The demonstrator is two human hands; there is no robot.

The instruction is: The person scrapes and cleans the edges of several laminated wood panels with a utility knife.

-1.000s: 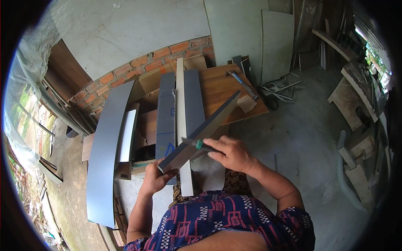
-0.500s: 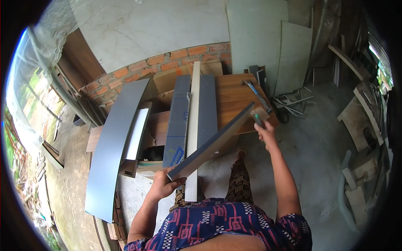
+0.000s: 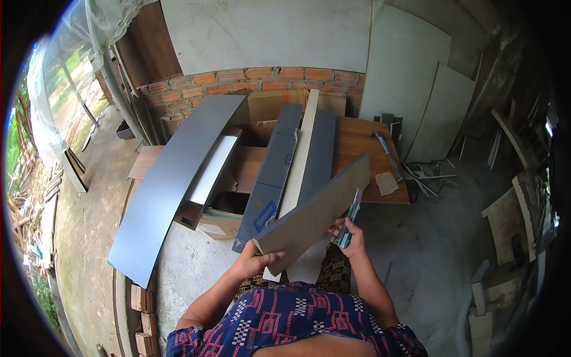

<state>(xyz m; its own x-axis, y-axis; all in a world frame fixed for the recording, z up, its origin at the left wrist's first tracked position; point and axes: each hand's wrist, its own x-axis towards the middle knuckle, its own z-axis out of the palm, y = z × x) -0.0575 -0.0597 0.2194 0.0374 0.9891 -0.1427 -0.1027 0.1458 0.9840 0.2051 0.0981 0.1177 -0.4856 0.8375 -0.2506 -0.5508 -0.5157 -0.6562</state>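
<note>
My left hand (image 3: 254, 263) grips the near end of a narrow grey board strip (image 3: 315, 212) that slants up and to the right over the floor. The strip is turned so its broad face shows. My right hand (image 3: 352, 238) holds a green-handled utility knife (image 3: 350, 218) upright against the strip's right edge, about halfway along it. Just behind the strip, long grey and pale boards (image 3: 297, 157) lie side by side.
A wooden table (image 3: 357, 143) behind holds a hammer (image 3: 388, 156) and a sanding block (image 3: 387, 183). A long curved grey panel (image 3: 172, 178) lies at left beside an open cardboard box (image 3: 219, 221). A brick wall and leaning sheets stand behind. Scrap wood clutters the right.
My right hand has drawn back from the strip's far end to its middle with the knife. The strip has rolled to show its broad face. The view has tilted up.
</note>
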